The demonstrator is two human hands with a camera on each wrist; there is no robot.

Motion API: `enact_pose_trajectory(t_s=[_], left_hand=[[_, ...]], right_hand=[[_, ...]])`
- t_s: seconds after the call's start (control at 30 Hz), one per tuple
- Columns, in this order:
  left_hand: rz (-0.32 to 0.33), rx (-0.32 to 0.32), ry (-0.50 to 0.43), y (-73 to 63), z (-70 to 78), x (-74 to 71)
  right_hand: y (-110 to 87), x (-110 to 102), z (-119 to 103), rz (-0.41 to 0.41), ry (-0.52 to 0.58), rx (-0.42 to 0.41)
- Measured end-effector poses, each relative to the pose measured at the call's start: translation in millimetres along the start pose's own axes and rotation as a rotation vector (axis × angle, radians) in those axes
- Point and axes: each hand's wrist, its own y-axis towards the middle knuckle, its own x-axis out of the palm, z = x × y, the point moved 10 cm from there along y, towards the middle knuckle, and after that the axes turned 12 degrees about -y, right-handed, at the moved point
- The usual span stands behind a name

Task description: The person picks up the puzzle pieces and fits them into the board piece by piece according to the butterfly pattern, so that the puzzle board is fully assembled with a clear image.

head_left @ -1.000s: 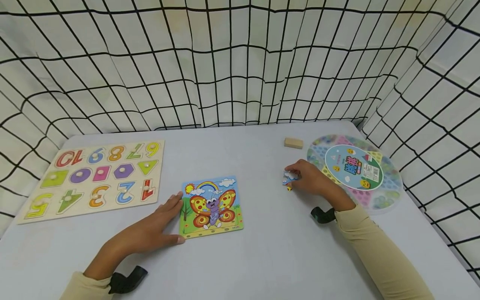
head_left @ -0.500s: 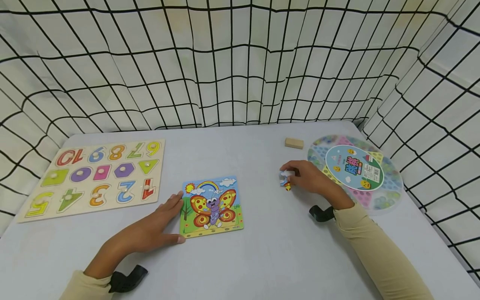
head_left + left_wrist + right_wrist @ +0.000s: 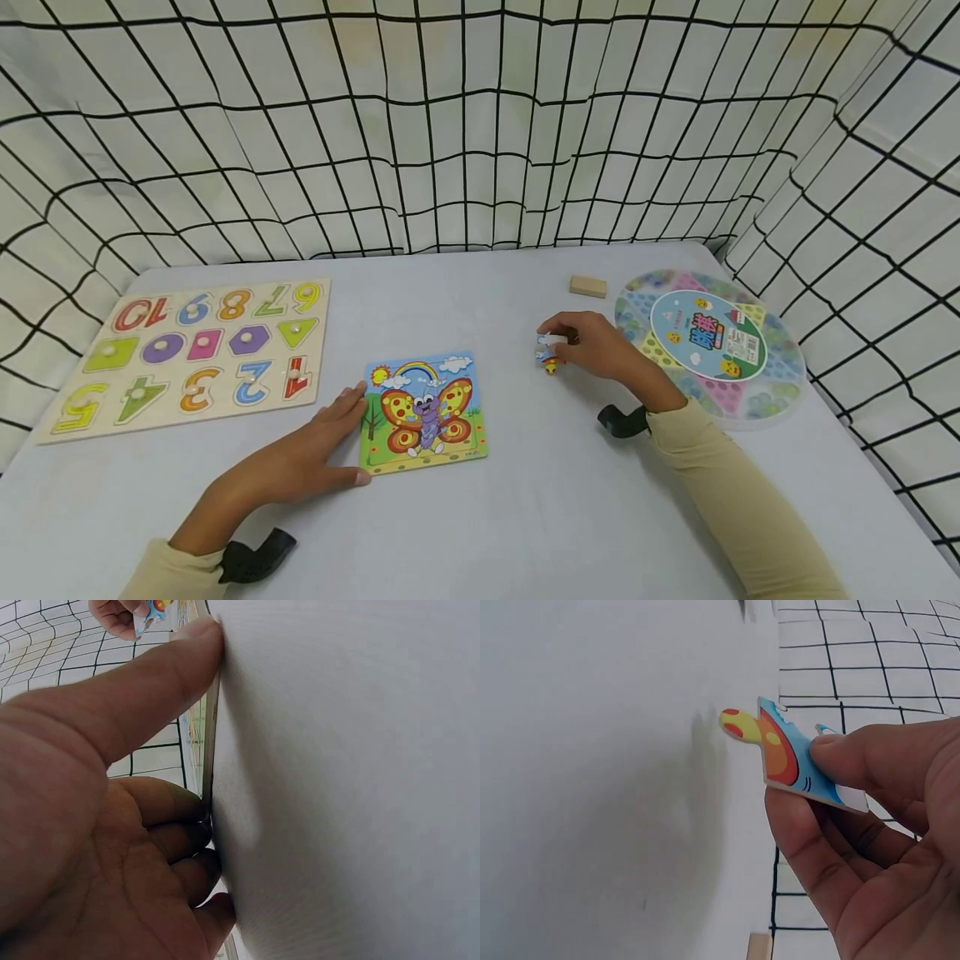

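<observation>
My right hand [image 3: 597,346] holds a jigsaw puzzle piece [image 3: 547,351] up over the table, right of a square butterfly puzzle [image 3: 423,414]. In the right wrist view, thumb and fingers pinch the piece [image 3: 786,754] by one end. It is light blue with an orange-red patch, and its yellow tab with red spots points away from the hand. My left hand [image 3: 303,458] rests on the table along the puzzle's left edge. Its thumb is at the lower corner and its fingertips at the side; the left wrist view shows the thumb [image 3: 142,690] stretched out against the board's edge.
A wooden number-and-shape board [image 3: 225,354] lies at the left. At the right is a round, clear-packed game board [image 3: 708,333] with a blue label. A small wooden block [image 3: 588,286] lies behind the right hand. Black netting [image 3: 461,158] over white cloth surrounds the table.
My right hand has moved left with the puzzle piece, toward the butterfly puzzle, and turned it slightly. The left hand and the butterfly puzzle have stayed in place.
</observation>
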Motion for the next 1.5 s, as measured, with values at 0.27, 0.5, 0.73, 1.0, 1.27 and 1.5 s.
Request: enact_pose_trajectory(t_s=[0.27,0.5,0.73,1.0,1.27,1.5], left_hand=[[0.010,0.013,-0.002,-1.0,3.5,-1.8],[0.011,0.011,-0.008,0.5,1.9,-1.4],[0.001,0.015,-0.013,0.7,1.9,1.5],[-0.003,0.008,-0.021,0.6,2.8,1.4],[-0.009,0.009,-0.017,-0.3,4.7,0.9],[-0.001,0.004,-0.017,0.7,1.2,3.0]], right_hand=[[13.8,11.6,-21.9,-0.005,-0.004,-0.025],[27.0,35.5,-27.8,-0.043,0.153,-0.002],[35.0,52.9,-42.7,-0.076,0.264,0.007],[44.4,58.9,-63.6,-0.074,0.290,-0.014],[49.8,67.7,-73.8,-0.072,0.261,-0.028],[53.2,78.9,-80.9,-0.103,0.183,-0.044]])
